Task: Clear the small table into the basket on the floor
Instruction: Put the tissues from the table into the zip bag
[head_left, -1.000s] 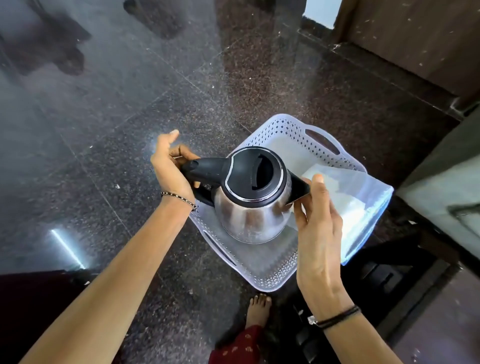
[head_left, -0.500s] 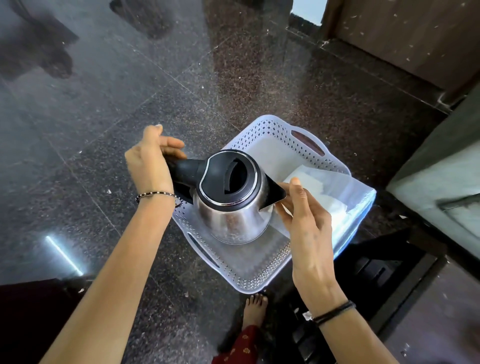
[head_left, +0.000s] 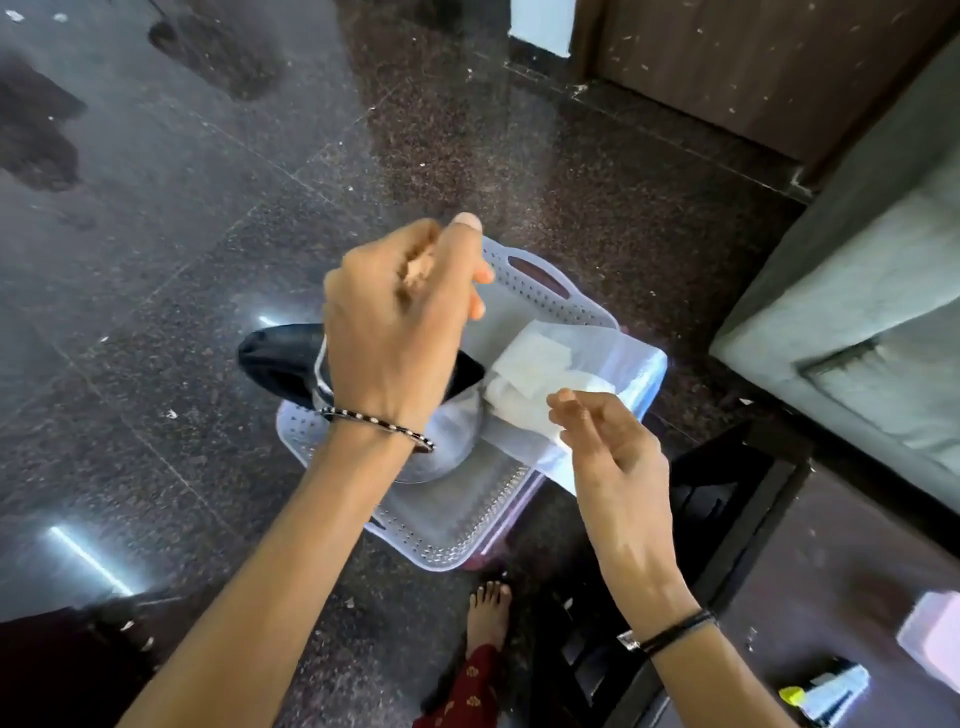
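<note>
A steel kettle (head_left: 447, 441) with a black lid and handle stands in the white perforated basket (head_left: 457, 545) on the floor; my left arm hides most of it. Beside it in the basket lies a clear plastic bag (head_left: 623, 364) of white folded tissue. My left hand (head_left: 395, 332) hovers above the kettle, fingers loosely curled, holding nothing. To the right of the kettle, over the bag's near edge, my right hand (head_left: 613, 447) is open and empty. The dark small table (head_left: 831, 545) at lower right holds a pale pink box (head_left: 935, 634) and a small yellow-capped item (head_left: 826, 691).
The dark polished stone floor (head_left: 208, 234) spreads left and behind the basket. A grey sofa (head_left: 857, 312) stands at the right, a wooden door (head_left: 753, 62) at the back. My bare foot (head_left: 488, 608) is just in front of the basket.
Both hands have let go of the kettle, which now rests in the basket. My left hand lifted up over it and my right hand drew back toward me.
</note>
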